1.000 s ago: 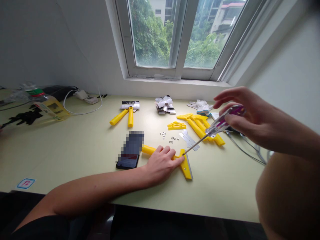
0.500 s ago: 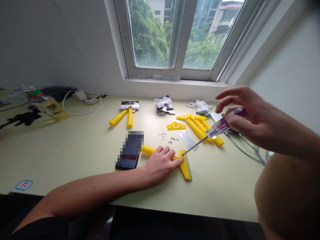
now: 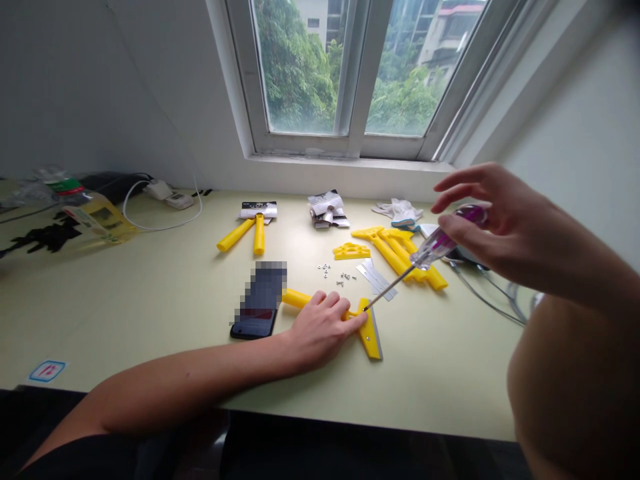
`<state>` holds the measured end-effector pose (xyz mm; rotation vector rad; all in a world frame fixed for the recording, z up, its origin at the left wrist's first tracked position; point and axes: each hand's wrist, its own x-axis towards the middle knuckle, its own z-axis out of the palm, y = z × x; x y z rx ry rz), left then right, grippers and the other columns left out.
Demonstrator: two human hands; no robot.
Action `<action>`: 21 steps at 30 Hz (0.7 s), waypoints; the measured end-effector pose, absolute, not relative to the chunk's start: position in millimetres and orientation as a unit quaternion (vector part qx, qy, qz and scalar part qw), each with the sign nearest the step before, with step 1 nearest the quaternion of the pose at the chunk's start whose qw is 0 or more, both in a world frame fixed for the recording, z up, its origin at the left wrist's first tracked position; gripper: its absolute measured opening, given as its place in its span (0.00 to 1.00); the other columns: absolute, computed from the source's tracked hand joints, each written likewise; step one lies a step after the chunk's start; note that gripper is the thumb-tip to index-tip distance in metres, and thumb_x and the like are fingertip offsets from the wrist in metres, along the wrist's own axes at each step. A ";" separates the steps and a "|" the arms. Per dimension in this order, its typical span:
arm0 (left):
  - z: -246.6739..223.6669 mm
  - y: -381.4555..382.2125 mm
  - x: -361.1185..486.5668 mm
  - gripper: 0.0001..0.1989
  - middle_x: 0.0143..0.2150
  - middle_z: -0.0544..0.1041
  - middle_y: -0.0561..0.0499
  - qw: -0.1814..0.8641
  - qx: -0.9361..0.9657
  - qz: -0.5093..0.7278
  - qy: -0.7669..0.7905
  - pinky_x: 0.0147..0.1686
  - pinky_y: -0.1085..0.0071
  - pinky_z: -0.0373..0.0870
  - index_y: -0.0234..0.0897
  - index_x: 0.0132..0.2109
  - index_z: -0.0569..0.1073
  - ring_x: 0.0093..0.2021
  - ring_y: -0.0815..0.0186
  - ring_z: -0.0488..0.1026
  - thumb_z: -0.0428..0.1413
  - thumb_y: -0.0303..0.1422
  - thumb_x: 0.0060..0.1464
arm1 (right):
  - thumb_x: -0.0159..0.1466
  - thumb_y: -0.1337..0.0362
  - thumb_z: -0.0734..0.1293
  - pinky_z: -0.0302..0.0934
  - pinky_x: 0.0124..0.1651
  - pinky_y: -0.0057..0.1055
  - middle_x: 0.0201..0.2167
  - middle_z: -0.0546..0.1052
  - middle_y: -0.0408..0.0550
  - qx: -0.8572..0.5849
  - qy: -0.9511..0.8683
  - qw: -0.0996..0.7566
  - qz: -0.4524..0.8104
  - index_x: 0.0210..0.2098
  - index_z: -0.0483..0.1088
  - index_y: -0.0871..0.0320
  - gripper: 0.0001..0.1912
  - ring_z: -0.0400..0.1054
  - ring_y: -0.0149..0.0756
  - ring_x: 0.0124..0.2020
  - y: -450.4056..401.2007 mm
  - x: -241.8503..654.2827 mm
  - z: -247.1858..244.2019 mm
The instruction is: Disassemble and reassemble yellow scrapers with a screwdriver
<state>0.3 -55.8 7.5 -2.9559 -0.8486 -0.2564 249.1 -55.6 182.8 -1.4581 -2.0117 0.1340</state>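
Observation:
My left hand (image 3: 320,330) is closed over the handle of a yellow scraper (image 3: 371,337) lying flat on the table, its index finger pressed near the head. A grey blade runs along the head's right edge, and a screw shows in its lower part. My right hand (image 3: 493,233) holds a screwdriver (image 3: 434,248) with a clear and purple handle. The screwdriver slants down to the left, its tip at the upper part of the scraper head beside my left fingertip. Behind the scraper lie small nuts (image 3: 325,268), screws (image 3: 346,277) and loose blades (image 3: 377,280).
A phone (image 3: 259,300) lies left of the scraper. Farther back are yellow scraper handles (image 3: 393,253), yellow head pieces (image 3: 351,251), two yellow tubes (image 3: 259,235), packaging (image 3: 327,209) and gloves (image 3: 400,210). A bottle (image 3: 100,213) lies at the left, cables (image 3: 487,297) at the right.
The fingers of my right hand have shifted around the screwdriver handle, whose purple end now shows more. The screwdriver tip and my left hand are in nearly the same place.

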 end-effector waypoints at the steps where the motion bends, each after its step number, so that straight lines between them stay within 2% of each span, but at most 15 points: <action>1: 7.6 -55.9 0.3 0.19 0.44 0.70 0.46 0.027 -0.957 -0.083 -0.275 0.46 0.62 0.59 0.47 0.62 0.63 0.45 0.60 0.65 0.44 0.32 0.67 | 0.61 0.58 0.69 0.70 0.32 0.29 0.41 0.75 0.48 -0.545 -0.767 0.333 0.058 0.51 0.64 0.52 0.19 0.73 0.35 0.34 -55.9 250.9 182.3; 5: 8.0 -55.9 0.1 0.19 0.45 0.71 0.46 0.025 -0.958 -0.080 -0.273 0.45 0.62 0.59 0.46 0.62 0.63 0.45 0.60 0.65 0.43 0.31 0.67 | 0.61 0.60 0.70 0.74 0.46 0.36 0.41 0.76 0.48 -0.498 -0.781 0.367 0.085 0.52 0.64 0.53 0.21 0.75 0.39 0.40 -57.2 252.9 181.8; 9: 7.7 -55.2 0.2 0.19 0.45 0.71 0.47 0.027 -0.959 -0.081 -0.270 0.44 0.61 0.58 0.45 0.62 0.63 0.45 0.59 0.65 0.42 0.32 0.68 | 0.62 0.65 0.69 0.72 0.53 0.38 0.44 0.75 0.48 -0.480 -0.794 0.363 0.082 0.52 0.65 0.52 0.19 0.74 0.39 0.45 -59.2 252.1 183.5; 16: 6.7 -54.6 0.6 0.19 0.45 0.71 0.47 0.024 -0.958 -0.085 -0.274 0.44 0.61 0.59 0.45 0.62 0.63 0.45 0.59 0.66 0.43 0.32 0.67 | 0.62 0.69 0.68 0.72 0.52 0.40 0.43 0.75 0.48 -0.456 -0.787 0.409 0.079 0.51 0.65 0.52 0.19 0.74 0.40 0.46 -62.8 249.9 188.8; 21: 6.8 -57.2 1.0 0.19 0.48 0.71 0.45 0.019 -0.958 -0.098 -0.268 0.47 0.59 0.62 0.43 0.61 0.65 0.48 0.56 0.66 0.47 0.32 0.64 | 0.63 0.71 0.67 0.73 0.50 0.35 0.41 0.73 0.47 -0.453 -0.777 0.434 0.051 0.51 0.65 0.53 0.18 0.74 0.36 0.44 -60.8 246.1 188.8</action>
